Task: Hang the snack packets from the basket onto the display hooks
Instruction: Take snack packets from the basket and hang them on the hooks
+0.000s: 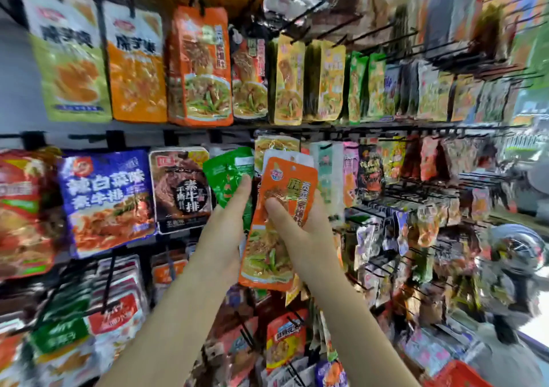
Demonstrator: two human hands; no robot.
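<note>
Your right hand (300, 223) grips an orange snack packet (276, 226), thumb pressed on its front, upright before the middle row of the display rack (326, 126). Your left hand (228, 223) pinches a green packet (230, 175) just beside it. A red basket (457, 376) sits at the bottom right corner.

Packet (276, 223) between hands, before hooked packets (202, 69); basket (457, 374) lower right.

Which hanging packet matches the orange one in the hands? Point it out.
The orange packet in the upper row, third from left: same orange ground and noodle bowl as the held packet. Its neighbours differ.
</note>
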